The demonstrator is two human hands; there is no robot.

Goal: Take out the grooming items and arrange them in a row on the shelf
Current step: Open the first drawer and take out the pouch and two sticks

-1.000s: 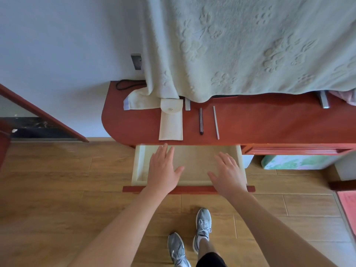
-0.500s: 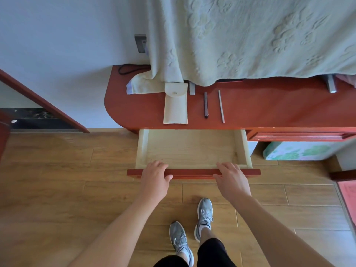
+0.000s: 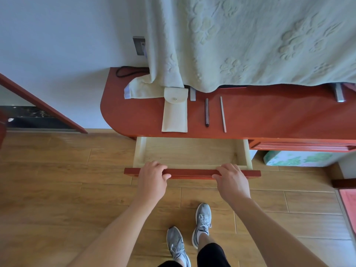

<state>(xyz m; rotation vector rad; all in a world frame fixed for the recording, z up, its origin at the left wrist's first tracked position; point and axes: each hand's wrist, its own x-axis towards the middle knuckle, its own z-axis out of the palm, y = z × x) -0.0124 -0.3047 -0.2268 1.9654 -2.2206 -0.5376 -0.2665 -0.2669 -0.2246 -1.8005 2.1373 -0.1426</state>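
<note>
Grooming pouch [image 3: 175, 112], dark stick [image 3: 207, 112] and thin pale stick [image 3: 223, 114] lie side by side, apart, on the red shelf [image 3: 269, 116]. Below it the drawer [image 3: 192, 151] stands open. My left hand [image 3: 152, 180] curls its fingers over the drawer front [image 3: 192, 173] near its left end; my right hand [image 3: 232, 182] grips the same front farther right, both arms outstretched.

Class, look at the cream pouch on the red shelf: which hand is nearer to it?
Left. The left hand grips the drawer front nearly straight in front of the pouch; the right hand grips it farther right, past the pale stick.
</note>
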